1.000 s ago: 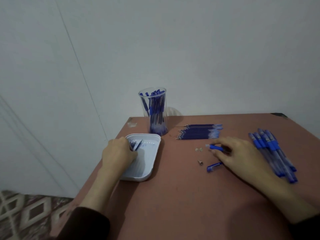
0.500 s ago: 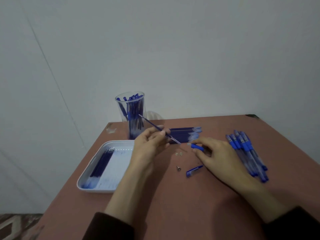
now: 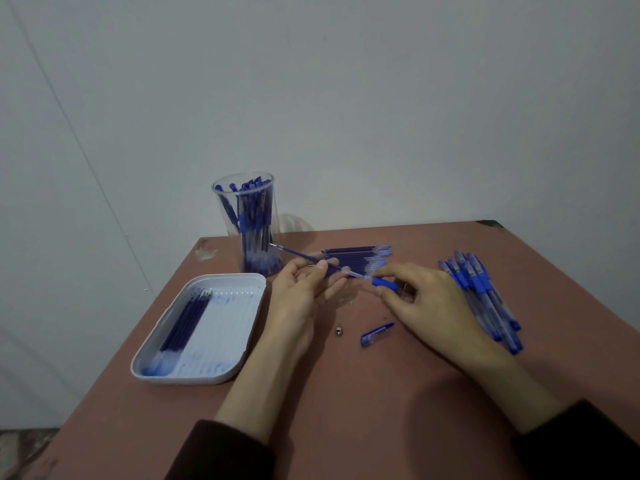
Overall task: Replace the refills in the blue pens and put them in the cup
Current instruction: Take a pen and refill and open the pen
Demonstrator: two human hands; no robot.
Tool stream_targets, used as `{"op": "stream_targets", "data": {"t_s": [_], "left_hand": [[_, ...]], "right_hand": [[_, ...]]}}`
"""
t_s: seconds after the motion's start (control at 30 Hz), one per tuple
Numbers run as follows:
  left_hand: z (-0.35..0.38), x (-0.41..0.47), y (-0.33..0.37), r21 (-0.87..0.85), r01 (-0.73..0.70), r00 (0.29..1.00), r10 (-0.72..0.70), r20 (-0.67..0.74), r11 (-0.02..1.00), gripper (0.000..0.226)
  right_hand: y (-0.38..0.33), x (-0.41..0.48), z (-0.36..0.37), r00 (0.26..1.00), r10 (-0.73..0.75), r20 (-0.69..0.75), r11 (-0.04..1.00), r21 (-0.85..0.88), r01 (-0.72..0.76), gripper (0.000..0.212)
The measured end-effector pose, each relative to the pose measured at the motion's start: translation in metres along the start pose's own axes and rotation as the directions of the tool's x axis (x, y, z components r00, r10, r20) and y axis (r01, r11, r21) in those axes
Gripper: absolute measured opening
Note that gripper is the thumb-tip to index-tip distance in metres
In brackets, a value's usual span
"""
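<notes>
Over the middle of the table point(image 3: 346, 427), left hand point(image 3: 301, 292) sat palm-up, thumb and fingertips pinching a loose refill point(image 3: 301, 256). Refill lay slanted: writing point aimed up-left toward the cup point(image 3: 221, 194), rear end meeting the pen barrel point(image 3: 382, 283). Couldn't tell whether it had entered the barrel or only touched its mouth.

Right hand point(image 3: 429, 303) was knuckles-up, fingers curled, thumb and forefinger pinching the barrel at its blue grip. Rest of the barrel was hidden under the hand.

Cup was clear plastic, upright at the far edge by the wall and packed with blue pens point(image 3: 256, 230). Fresh refills point(image 3: 360, 256) lay in a neat row just behind both hands — the held one crossed in front of that row.

White tray point(image 3: 187, 379) sat left of the left hand, ink-smeared, with a few dark refills point(image 3: 187, 317) along its left side. Pile of capped blue pens point(image 3: 481, 292) lay right of the right hand, touching it. Pen cap point(image 3: 376, 335) and a small metal tip point(image 3: 338, 330) lay loose on the table, near each other, between the wrists. Dark sleeves covered both forearms at the frame's bottom.
</notes>
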State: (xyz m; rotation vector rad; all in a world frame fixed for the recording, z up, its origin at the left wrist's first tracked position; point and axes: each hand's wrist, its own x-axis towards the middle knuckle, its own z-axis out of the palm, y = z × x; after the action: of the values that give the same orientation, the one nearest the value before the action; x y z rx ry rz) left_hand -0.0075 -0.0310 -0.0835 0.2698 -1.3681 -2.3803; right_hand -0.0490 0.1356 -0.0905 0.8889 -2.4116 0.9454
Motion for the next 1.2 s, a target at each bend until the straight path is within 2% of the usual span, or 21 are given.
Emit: {"op": "stream_targets", "data": {"t_s": [0.33,0.53,0.63,0.7,0.8,0.9,0.97,1.03,1.13,1.2], "left_hand": [[0.002,-0.004,0.0,0.008,-0.002,1.0,0.002,-0.002,1.0,0.015],[0.004,-0.006,-0.003,0.079,0.026,0.999,-0.027,0.017,0.997,0.015],[0.006,-0.01,-0.001,0.167,0.048,0.994,-0.064,0.09,0.985,0.014],[0.006,-0.011,0.0,0.301,0.042,0.985,-0.09,0.146,0.953,0.016],[-0.001,-0.008,0.001,0.544,-0.065,0.983,-0.04,0.179,0.836,0.018],[-0.015,-0.006,0.007,0.799,-0.156,0.973,-0.049,0.225,0.581,0.01],[-0.022,-0.006,0.011,0.86,-0.171,0.962,-0.108,0.252,0.481,0.01],[-0.024,-0.007,0.013,0.896,-0.205,0.963,-0.082,0.256,0.395,0.014],[-0.024,-0.009,0.013,0.945,-0.222,0.97,-0.041,0.238,0.242,0.023],[-0.025,-0.011,0.012,0.959,-0.219,0.971,-0.051,0.232,0.181,0.027]], "right_hand": [[0.0,-0.001,0.0,1.0,-0.005,-0.006,1.0,-0.028,0.005,0.017],[0.0,0.0,0.001,0.999,-0.024,0.025,1.0,0.008,0.023,0.018],[0.001,0.0,0.003,1.0,-0.019,-0.012,0.999,0.03,0.019,0.016],[0.001,0.002,0.003,0.998,0.026,-0.05,0.994,0.104,-0.021,0.015],[0.003,0.005,0.002,0.982,0.172,-0.081,0.939,0.316,-0.138,0.013],[0.001,0.009,-0.002,0.953,0.296,-0.061,0.807,0.55,-0.216,0.01],[-0.001,0.009,-0.006,0.946,0.321,-0.037,0.74,0.634,-0.226,0.011],[-0.002,0.009,-0.008,0.944,0.328,-0.026,0.71,0.666,-0.229,0.011],[-0.001,0.008,-0.008,0.943,0.331,-0.018,0.702,0.672,-0.234,0.012],[-0.001,0.008,-0.008,0.946,0.323,-0.009,0.71,0.663,-0.236,0.013]]}}
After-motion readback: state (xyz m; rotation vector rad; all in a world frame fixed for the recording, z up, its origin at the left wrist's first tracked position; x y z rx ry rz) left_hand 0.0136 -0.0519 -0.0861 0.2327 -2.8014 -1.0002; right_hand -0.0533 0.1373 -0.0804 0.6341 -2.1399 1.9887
